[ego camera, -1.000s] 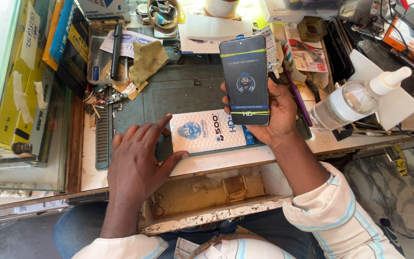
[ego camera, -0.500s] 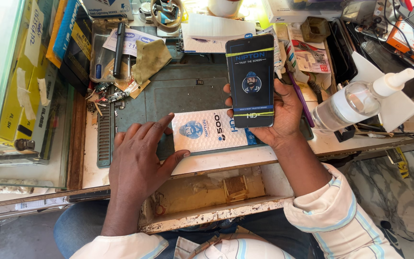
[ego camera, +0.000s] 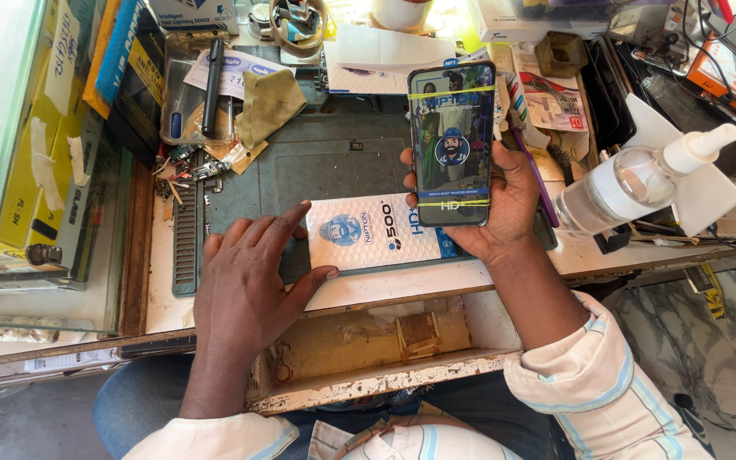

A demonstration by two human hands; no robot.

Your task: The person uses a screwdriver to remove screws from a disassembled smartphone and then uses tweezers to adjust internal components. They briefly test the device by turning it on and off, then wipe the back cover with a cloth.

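Right hand: the right hand [ego camera: 504, 200] grips a tall black phone-shaped flat pack with a cartoon picture on its front [ego camera: 452, 140], fingers wrapped round its edges, lifted above the table.
Left hand: the left hand [ego camera: 244, 285] lies flat and open, holding nothing; its fingertips touch the white flat packet with a blue round picture [ego camera: 376, 232].
Where things are: the white packet lies on the dark green work mat [ego camera: 317, 166], near the table's front edge.
Done: the black pack is up in the hand, and it looks closed.
Left: I think neither pack is opened yet.
Hard to see: the black pack hides part of the white packet, and a clear spray bottle with a white top [ego camera: 632, 183] is partly cut off behind clutter.
Hidden: the back of the black pack.
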